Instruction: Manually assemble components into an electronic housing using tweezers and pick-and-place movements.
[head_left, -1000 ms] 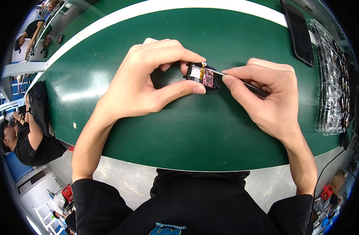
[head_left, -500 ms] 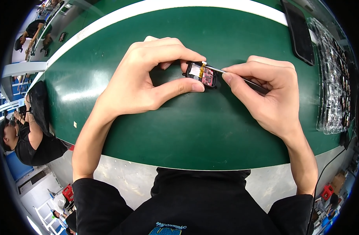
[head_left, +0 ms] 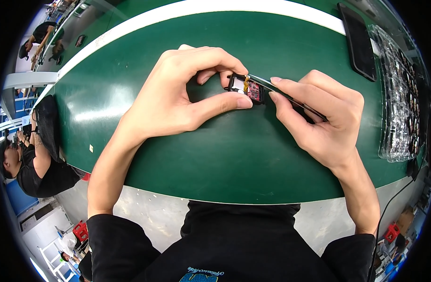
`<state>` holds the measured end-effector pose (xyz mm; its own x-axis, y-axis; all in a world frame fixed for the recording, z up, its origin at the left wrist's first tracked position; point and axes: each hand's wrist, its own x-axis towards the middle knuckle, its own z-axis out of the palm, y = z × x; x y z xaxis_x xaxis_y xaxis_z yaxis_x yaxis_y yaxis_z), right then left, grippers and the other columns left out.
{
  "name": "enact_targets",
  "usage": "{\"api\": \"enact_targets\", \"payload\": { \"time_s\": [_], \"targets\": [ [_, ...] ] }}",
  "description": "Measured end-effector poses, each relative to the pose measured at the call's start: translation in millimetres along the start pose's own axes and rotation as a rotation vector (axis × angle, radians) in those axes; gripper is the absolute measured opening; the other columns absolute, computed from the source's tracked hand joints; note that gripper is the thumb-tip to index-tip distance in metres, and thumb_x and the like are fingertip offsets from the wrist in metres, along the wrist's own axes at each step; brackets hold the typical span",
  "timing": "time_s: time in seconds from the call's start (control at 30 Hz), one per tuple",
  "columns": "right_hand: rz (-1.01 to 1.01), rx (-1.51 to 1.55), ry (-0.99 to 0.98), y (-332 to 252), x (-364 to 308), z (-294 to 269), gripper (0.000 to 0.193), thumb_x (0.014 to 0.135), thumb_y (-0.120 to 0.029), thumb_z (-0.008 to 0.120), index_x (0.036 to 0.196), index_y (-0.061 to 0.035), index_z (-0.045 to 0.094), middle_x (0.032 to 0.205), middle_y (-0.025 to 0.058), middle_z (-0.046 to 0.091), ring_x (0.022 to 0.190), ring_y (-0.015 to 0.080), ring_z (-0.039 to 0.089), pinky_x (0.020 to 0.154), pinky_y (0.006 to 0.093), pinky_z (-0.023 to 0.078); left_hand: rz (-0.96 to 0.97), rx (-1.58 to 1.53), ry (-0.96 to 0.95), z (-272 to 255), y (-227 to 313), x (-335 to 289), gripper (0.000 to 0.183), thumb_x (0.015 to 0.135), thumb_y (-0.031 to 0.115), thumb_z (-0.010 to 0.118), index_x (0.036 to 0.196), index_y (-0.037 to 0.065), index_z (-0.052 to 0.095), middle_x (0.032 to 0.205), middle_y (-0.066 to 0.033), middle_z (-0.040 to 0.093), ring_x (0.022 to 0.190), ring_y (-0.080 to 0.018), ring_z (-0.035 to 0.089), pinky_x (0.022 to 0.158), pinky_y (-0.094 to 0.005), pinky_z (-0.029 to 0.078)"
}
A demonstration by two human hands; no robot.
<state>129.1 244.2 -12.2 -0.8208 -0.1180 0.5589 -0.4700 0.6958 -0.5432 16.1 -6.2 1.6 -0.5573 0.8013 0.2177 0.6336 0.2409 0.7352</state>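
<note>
My left hand (head_left: 175, 94) grips a small open black electronic case (head_left: 261, 97), shaped like a smartwatch body, between thumb and fingers above the green table. Inside it show a red circuit board (head_left: 254, 90), a pale silvery block (head_left: 237, 84) and a yellow flex ribbon (head_left: 246, 84). From the right, my right hand (head_left: 333, 120) holds slim metal tweezers (head_left: 295, 99) between thumb and fingers. Their tips lie at the case's upper edge, by the ribbon's end; whether they touch it I cannot tell.
Clear plastic trays (head_left: 396, 98) full of small parts stand at the table's right side. Beside them lies a black flat tablet-like device (head_left: 358, 44). A white strip (head_left: 215, 6) crosses the far side of the green table (head_left: 215, 164). Another person (head_left: 39, 162) sits at the left.
My left hand and the case have shifted slightly right. My right hand has tilted, its finger and thumb now farther apart on the tweezers, whose tips have moved to the case's upper edge.
</note>
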Motion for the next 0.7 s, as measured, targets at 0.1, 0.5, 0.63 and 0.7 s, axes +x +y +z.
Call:
{"api": "enact_targets", "payload": {
  "time_s": [0.1, 0.5, 0.63, 0.7],
  "targets": [
    [-0.015, -0.013, -0.005, -1.1, 0.0, 0.2, 0.024, 0.077, 0.004, 0.09, 0.1, -0.0008, 0.085, 0.069, 0.0054, 0.061, 0.054, 0.018, 0.057, 0.049, 0.0335, 0.043, 0.011, 0.026, -0.006, -0.5, 0.3, 0.3, 0.042, 0.079, 0.01, 0.096, 0.118, 0.004, 0.082, 0.091, -0.0021, 0.073, 0.076, -0.0144, 0.048, 0.076, -0.0311, 0.04],
    [-0.012, 0.056, -0.035, 1.0, -1.8, 2.2, 0.023, 0.086, 0.007, 0.088, 0.108, 0.0014, 0.087, 0.068, 0.0036, 0.063, 0.054, 0.0094, 0.05, 0.051, 0.0289, 0.034, 0.004, -0.025, -0.036, -5.2, -5.4, -0.1, 0.043, 0.079, 0.009, 0.097, 0.12, 0.004, 0.082, 0.096, -0.0032, 0.075, 0.077, -0.0152, 0.048, 0.077, -0.0316, 0.041],
    [0.189, 0.231, -0.105, -4.9, 1.8, -5.5, 0.015, 0.091, 0.003, 0.086, 0.106, 0.002, 0.088, 0.066, 0.003, 0.062, 0.056, 0.0075, 0.049, 0.053, 0.0288, 0.032, 0.033, -0.057, -0.104, -13.6, -10.4, 0.6, 0.046, 0.077, 0.008, 0.096, 0.122, 0.005, 0.083, 0.1, -0.004, 0.077, 0.079, -0.0156, 0.049, 0.08, -0.0318, 0.042],
    [0.22, 0.243, -0.119, -6.8, 3.7, -8.3, 0.013, 0.092, 0.001, 0.086, 0.105, 0.0022, 0.088, 0.066, 0.0023, 0.062, 0.057, 0.0065, 0.048, 0.053, 0.0284, 0.03, 0.04, -0.08, -0.123, -14.3, -11.7, 0.5, 0.048, 0.077, 0.007, 0.096, 0.122, 0.005, 0.083, 0.102, -0.0041, 0.077, 0.08, -0.0156, 0.05, 0.08, -0.0317, 0.043]
  ]
}}
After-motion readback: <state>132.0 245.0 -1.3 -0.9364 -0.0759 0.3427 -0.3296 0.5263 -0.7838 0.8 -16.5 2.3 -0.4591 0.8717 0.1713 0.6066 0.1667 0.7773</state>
